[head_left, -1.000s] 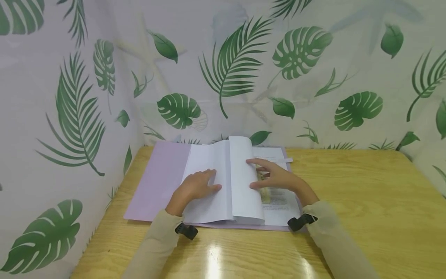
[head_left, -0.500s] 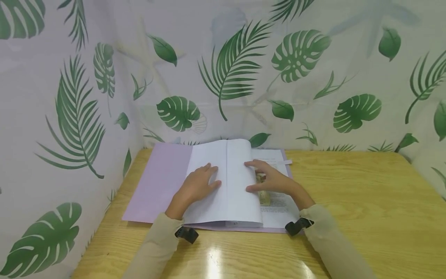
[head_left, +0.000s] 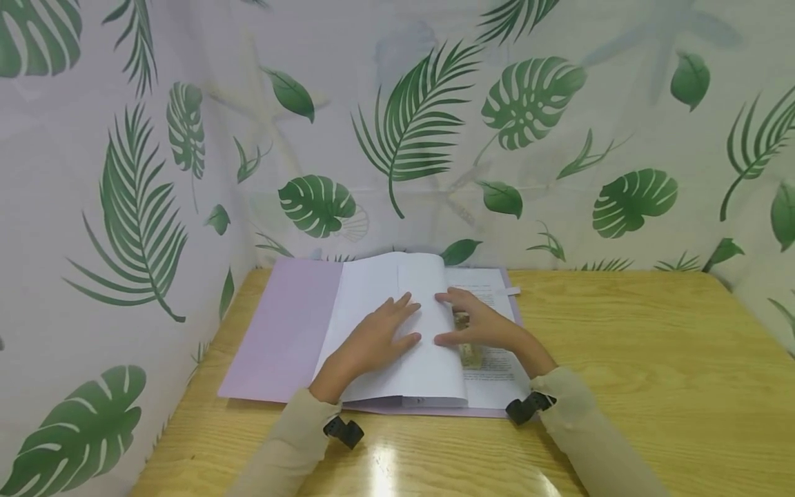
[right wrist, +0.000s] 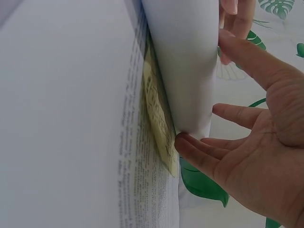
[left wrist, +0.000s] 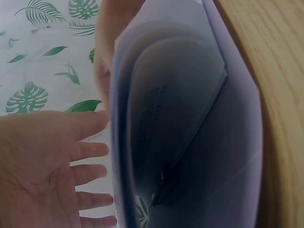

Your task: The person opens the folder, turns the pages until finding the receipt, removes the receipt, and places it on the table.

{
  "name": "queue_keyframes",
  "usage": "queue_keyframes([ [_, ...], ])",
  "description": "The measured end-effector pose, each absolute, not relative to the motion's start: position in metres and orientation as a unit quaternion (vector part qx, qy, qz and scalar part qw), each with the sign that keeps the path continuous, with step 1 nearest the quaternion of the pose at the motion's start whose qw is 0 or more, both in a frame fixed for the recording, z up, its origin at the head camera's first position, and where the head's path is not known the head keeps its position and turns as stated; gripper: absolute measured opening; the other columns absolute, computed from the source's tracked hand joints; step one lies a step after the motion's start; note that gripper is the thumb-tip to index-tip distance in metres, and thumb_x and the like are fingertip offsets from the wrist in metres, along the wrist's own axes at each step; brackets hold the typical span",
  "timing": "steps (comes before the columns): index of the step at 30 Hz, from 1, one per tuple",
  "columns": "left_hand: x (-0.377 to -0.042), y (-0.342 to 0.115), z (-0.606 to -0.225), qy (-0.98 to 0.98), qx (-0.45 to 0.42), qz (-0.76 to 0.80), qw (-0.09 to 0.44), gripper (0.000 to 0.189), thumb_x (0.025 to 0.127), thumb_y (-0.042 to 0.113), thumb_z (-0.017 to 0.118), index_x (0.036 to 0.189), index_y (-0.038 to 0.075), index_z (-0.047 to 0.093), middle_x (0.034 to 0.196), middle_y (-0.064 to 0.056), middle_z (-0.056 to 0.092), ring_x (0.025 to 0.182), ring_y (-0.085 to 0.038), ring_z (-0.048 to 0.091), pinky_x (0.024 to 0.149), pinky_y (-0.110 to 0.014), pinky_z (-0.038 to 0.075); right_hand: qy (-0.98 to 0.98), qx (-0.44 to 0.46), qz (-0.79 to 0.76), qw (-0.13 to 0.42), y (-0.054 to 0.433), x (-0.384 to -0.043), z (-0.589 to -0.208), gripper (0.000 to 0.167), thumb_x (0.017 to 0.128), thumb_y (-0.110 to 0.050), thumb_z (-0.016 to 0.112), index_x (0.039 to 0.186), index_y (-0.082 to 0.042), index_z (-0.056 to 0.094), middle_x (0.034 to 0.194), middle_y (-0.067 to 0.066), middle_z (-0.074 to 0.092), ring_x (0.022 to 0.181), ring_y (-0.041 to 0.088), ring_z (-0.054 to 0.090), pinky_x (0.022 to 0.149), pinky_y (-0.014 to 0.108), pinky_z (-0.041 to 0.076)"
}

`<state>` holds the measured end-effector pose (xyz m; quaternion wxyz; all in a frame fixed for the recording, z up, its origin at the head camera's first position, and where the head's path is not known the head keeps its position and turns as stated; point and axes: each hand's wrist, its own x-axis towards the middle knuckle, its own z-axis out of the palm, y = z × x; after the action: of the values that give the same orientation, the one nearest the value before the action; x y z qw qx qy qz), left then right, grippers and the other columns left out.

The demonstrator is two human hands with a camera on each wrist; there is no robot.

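A light purple folder [head_left: 282, 331] lies spread on the table, with white sheets [head_left: 428, 366] inside it bent over into a rounded fold toward the right. My left hand [head_left: 375, 335] rests on these sheets with fingers extended, just left of the fold. At the fold's right side, my right hand [head_left: 481, 324] touches the curved paper with spread fingertips and thumb. Beneath shows a printed page [head_left: 499, 366] carrying a yellowish picture [right wrist: 159, 118]. Seen from the left wrist, the sheets arch over a dark hollow [left wrist: 171, 133] holding a small dark fastener [left wrist: 161, 187].
The wooden table [head_left: 627, 359] extends to the right and in front of the folder. Behind it hangs a white cloth [head_left: 546, 207] printed with green leaves. A small white tab [head_left: 512, 291] sticks out at the folder's right edge. Both wrists wear black straps.
My left hand has slid to the right over the sheets, closer to my right hand. The raised layers have come together into one smoother fold. My right hand has barely moved.
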<state>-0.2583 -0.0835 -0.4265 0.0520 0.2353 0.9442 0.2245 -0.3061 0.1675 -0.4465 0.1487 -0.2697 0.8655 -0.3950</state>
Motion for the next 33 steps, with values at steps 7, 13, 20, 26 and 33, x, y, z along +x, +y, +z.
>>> queue_keyframes([
  [7,-0.257,-0.084,-0.430,0.947,0.224,0.219,0.073,0.063,0.106,0.044,0.051,0.159,0.014,0.037,0.167,-0.012,0.030,0.155,-0.040,0.026,0.124,-0.056,0.029,0.865,-0.270,-0.399,0.141,0.165,-0.304,-0.444,0.087,0.089,-0.035,0.080,0.156,-0.003,0.036,0.166,0.028,0.021,0.140,0.050,0.045,0.112,0.059,0.044],
  [13,-0.258,-0.084,-0.427,0.950,0.203,0.227,0.064,0.066,0.106,0.046,0.049,0.160,0.011,0.034,0.166,-0.017,0.031,0.154,-0.041,0.028,0.124,-0.056,0.029,0.859,-0.266,-0.418,0.131,0.163,-0.305,-0.439,0.087,0.088,-0.031,0.081,0.158,-0.009,0.035,0.164,0.021,0.031,0.140,0.047,0.048,0.113,0.058,0.045],
  [20,-0.259,-0.085,-0.425,0.958,0.178,0.218,0.062,0.074,0.105,0.053,0.048,0.160,0.007,0.033,0.162,-0.026,0.034,0.151,-0.045,0.033,0.122,-0.058,0.031,0.837,-0.286,-0.450,0.125,0.161,-0.304,-0.434,0.086,0.088,-0.023,0.081,0.158,-0.006,0.034,0.163,0.021,0.035,0.138,0.046,0.051,0.113,0.058,0.045],
  [26,-0.259,-0.085,-0.426,0.964,0.159,0.201,0.072,0.080,0.102,0.060,0.046,0.160,0.007,0.031,0.161,-0.030,0.032,0.150,-0.047,0.033,0.120,-0.060,0.033,0.824,-0.295,-0.467,0.122,0.160,-0.305,-0.434,0.083,0.089,-0.019,0.080,0.157,-0.003,0.034,0.154,0.026,0.046,0.135,0.045,0.054,0.112,0.057,0.045],
  [33,-0.260,-0.086,-0.425,0.967,0.153,0.183,0.084,0.088,0.100,0.065,0.048,0.161,0.005,0.028,0.162,-0.031,0.029,0.151,-0.048,0.030,0.120,-0.060,0.032,0.812,-0.309,-0.481,0.118,0.160,-0.306,-0.436,0.080,0.090,-0.014,0.078,0.157,-0.002,0.034,0.148,0.027,0.052,0.133,0.043,0.057,0.111,0.058,0.046],
])
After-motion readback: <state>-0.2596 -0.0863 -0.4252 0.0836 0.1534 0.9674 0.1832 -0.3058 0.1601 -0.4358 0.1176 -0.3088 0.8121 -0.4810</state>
